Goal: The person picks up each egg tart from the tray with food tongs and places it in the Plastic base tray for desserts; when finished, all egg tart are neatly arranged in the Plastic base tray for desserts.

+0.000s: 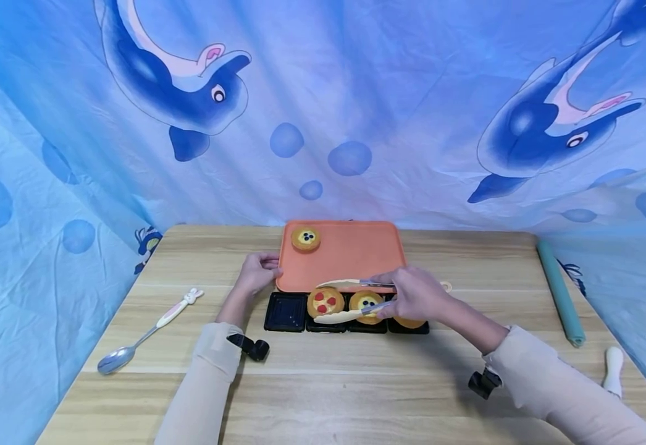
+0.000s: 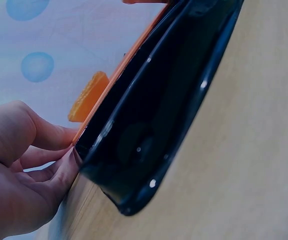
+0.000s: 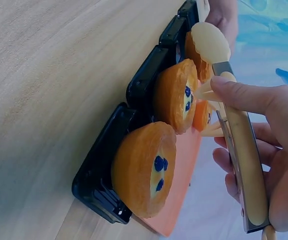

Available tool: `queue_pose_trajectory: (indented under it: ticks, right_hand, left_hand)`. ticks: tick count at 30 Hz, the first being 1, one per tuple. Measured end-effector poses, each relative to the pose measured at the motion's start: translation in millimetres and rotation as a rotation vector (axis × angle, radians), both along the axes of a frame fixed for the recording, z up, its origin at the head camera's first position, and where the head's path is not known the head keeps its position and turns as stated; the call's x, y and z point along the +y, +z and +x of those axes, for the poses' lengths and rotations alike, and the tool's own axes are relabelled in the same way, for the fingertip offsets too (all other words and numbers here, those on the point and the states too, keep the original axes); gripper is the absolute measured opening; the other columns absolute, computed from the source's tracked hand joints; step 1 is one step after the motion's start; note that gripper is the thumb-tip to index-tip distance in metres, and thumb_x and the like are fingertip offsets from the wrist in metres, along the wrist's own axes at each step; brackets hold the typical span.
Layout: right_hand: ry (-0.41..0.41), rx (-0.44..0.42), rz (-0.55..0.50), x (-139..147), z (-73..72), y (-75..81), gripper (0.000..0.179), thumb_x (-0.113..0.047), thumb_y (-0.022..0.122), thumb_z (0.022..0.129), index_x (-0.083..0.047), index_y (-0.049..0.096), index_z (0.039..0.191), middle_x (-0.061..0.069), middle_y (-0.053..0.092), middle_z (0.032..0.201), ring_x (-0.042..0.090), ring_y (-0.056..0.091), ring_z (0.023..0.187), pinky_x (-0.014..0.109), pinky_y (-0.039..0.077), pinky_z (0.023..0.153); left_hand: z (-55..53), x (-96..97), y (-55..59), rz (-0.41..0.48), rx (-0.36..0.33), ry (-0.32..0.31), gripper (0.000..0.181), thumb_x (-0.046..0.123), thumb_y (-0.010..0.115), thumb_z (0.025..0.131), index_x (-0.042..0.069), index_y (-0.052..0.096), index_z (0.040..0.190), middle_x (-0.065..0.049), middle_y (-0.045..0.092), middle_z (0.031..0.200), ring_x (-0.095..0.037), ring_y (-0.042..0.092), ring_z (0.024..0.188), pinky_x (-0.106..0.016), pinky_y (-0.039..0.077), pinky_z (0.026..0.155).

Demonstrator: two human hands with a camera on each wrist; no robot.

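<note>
My left hand (image 1: 257,272) pinches the left rim of the orange tray (image 1: 356,253), thumb and fingertips meeting at its edge in the left wrist view. In my right hand (image 1: 414,293) is a pair of tongs (image 3: 246,170), gripped by the handles, with cream-coloured tips spread apart. Those tips lie on either side of a tart with red fruit pieces (image 1: 325,303). It sits in a row of black square cups (image 1: 288,312) along the tray's near edge. Beside it are a blueberry tart (image 1: 363,301) and, partly hidden by the hand, another blueberry tart (image 3: 144,170). The leftmost cup holds nothing.
A single blueberry tart (image 1: 306,239) lies in the tray's far left corner. On the left of the wooden table rests a spoon with a rabbit handle (image 1: 151,334). At the right are a green roll (image 1: 561,293) and a white-handled utensil (image 1: 613,371). A blue dolphin curtain hangs behind.
</note>
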State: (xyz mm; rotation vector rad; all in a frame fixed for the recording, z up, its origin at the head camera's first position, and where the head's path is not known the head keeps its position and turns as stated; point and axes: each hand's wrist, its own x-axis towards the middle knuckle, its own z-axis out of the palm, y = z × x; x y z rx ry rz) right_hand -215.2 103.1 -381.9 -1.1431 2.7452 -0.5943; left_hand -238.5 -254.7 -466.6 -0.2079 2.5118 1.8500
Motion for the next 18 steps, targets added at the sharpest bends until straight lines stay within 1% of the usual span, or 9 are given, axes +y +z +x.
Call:
queue_pose_trajectory:
  ticks: [2,4,8,13,18]
  right_hand:
    - [-0.001,0.000,0.001,-0.3,0.5,-0.8,0.062,-0.035,0.089,0.073,-0.017,0.068,0.129,0.003,0.068,0.124,0.004,0.040,0.047,0.022,0.028,0.042]
    - [0.004,0.006,0.000,-0.7,0.9,-1.2,0.062,-0.034,0.089,0.073,-0.017,0.069,0.129,0.002,0.069,0.123,0.003,0.032,0.044,0.022,0.025,0.042]
    - [0.006,0.026,0.003,-0.3,1.5,-2.7,0.063,-0.032,0.090,0.071,-0.013,0.069,0.127,0.004,0.070,0.120,0.003,0.018,0.042,0.021,0.018,0.040]
    - [-0.004,0.037,0.022,0.4,1.5,-4.8,0.065,-0.033,0.091,0.071,-0.012,0.069,0.128,0.004,0.070,0.119,0.004,0.017,0.044,0.022,0.017,0.041]
    - [-0.003,0.020,0.024,0.8,0.6,-4.8,0.067,-0.033,0.091,0.070,-0.012,0.068,0.129,0.004,0.069,0.122,0.004,0.019,0.043,0.022,0.019,0.041]
  left_hand:
    - [-0.4,-0.1,-0.9,-0.006,0.004,0.000,0.044,-0.009,0.063,0.087,-0.013,0.055,0.130,-0.029,0.060,0.121,-0.037,0.060,0.111,-0.029,0.055,0.085]
    - [-1.2,-0.3,-1.6,-0.011,0.006,0.003,0.044,-0.009,0.063,0.087,-0.013,0.055,0.130,-0.028,0.061,0.121,-0.037,0.060,0.110,-0.029,0.055,0.085]
    - [-2.5,-1.4,-2.4,-0.020,0.010,0.000,0.044,-0.009,0.063,0.087,-0.014,0.055,0.130,-0.029,0.061,0.121,-0.038,0.060,0.111,-0.028,0.055,0.085]
    - [-2.8,-1.9,-2.5,-0.015,0.009,-0.003,0.044,-0.009,0.062,0.087,-0.014,0.055,0.130,-0.030,0.060,0.122,-0.039,0.060,0.112,-0.029,0.055,0.086]
    - [-2.2,-1.0,-1.0,-0.016,0.004,0.003,0.044,-0.009,0.062,0.087,-0.014,0.055,0.130,-0.029,0.060,0.121,-0.037,0.060,0.111,-0.027,0.055,0.085]
